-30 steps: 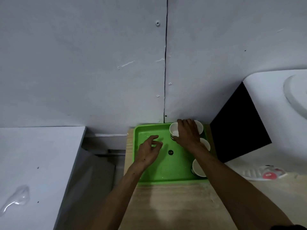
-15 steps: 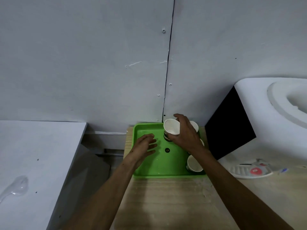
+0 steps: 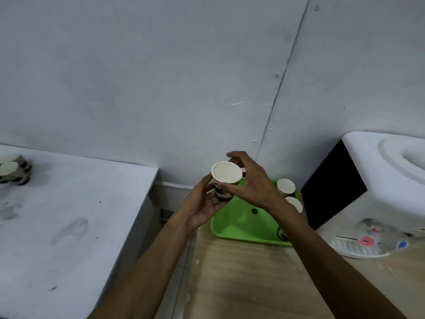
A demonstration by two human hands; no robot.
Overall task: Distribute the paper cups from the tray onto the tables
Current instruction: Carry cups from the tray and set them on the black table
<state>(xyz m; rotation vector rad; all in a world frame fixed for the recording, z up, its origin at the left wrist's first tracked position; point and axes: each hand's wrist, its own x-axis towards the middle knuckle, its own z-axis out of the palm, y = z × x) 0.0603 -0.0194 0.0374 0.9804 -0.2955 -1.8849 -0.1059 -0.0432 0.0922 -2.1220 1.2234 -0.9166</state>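
A single head-worn camera looks forward and down, close over the wooden bench [image 3: 241, 279] toward the wall [image 3: 161, 77].

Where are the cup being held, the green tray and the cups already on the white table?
held cup [image 3: 226, 172]: head view, inside of its open mouth.
green tray [image 3: 239, 223]: head view, bare floor near the front-left corner.
cups on the white table [image 3: 9, 168]: head view, mouth of the nearest cup.
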